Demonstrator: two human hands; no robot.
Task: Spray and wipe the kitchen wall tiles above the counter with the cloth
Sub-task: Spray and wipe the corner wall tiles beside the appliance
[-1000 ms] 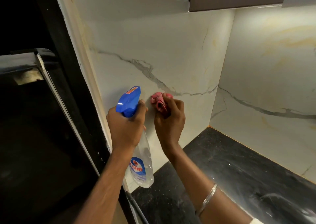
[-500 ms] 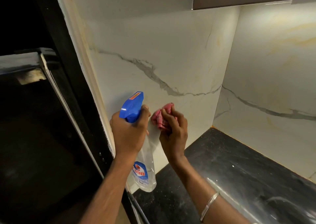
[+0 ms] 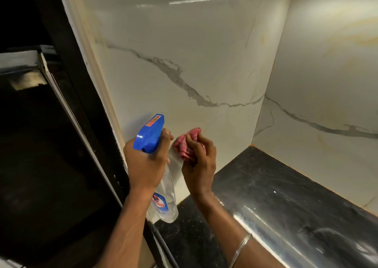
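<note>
Cloth [image 3: 187, 145] lower, pink, tightly crumpled

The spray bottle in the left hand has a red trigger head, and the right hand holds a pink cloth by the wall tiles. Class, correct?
No: the head view shows a blue trigger head, not red, on the spray bottle in the left hand; the right hand holds the pink cloth by the wall tiles.
</note>
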